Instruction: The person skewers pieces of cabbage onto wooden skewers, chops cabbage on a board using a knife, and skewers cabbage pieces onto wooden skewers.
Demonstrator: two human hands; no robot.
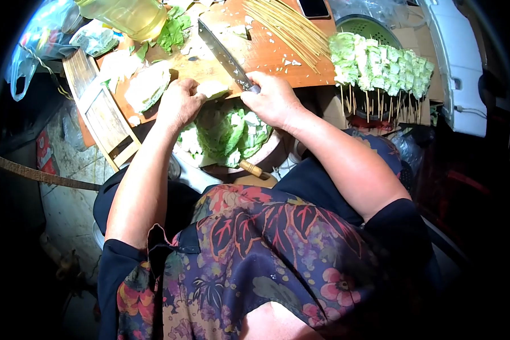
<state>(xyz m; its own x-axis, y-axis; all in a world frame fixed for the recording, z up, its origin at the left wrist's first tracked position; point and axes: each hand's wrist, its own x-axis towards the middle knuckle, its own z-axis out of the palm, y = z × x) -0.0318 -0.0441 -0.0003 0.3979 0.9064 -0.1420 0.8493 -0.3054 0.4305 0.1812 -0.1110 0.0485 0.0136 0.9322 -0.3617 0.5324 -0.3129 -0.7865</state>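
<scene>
My right hand (273, 101) is wrapped round the handle of a knife (220, 52). Its long, broad blade points away and to the left above the wooden board. My left hand (180, 103) has curled fingers at the edge of a pale cabbage piece (212, 89) near the board's front edge. Just left of that hand rests a larger cabbage chunk (148, 88). Below both hands, a round basin (271, 148) holds green cabbage leaves (232, 133). A turned wooden handle (251, 168) sticks out by the basin's near rim; what it belongs to is hidden.
Thin wooden skewers (289, 28) lie across the orange-brown table (314, 78). At right, several skewers carry threaded cabbage pieces (382, 65) beside a green colander (368, 27). A phone (313, 8) lies at the far edge. A jar of yellowish liquid (127, 17) stands at back left, near plastic bags (51, 31).
</scene>
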